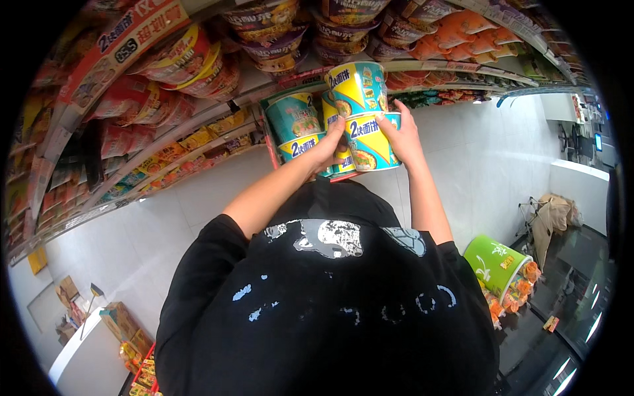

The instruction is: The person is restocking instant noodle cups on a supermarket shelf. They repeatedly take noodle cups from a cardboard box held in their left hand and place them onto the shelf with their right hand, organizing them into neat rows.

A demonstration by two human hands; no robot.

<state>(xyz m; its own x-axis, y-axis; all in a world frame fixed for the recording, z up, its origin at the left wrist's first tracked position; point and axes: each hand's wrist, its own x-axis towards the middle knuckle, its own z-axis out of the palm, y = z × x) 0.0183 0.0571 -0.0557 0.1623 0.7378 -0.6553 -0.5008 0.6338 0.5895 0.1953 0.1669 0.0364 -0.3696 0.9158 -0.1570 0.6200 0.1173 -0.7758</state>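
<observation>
Two teal-and-yellow instant noodle tubs are stacked one on the other before me, the upper tub (357, 89) resting on the lower tub (375, 143). My left hand (331, 146) grips the lower tub near its rim from the left. My right hand (402, 131) holds the same tub from the right, thumb on its front, fingers reaching up beside the upper tub. Left of them, more such tubs (293, 118) stand in an open cardboard tray (270, 148) with a red edge, at my waist. My left fingers partly hide the tubs behind.
Shelves ahead hold purple noodle bowls (275, 37), red noodle tubs (173, 62) and orange packs (458, 32). Packaged food fills a lower shelf (198, 141). A green tub-shaped display (495, 265) stands at the right, and cardboard boxes (124, 324) stand at lower left.
</observation>
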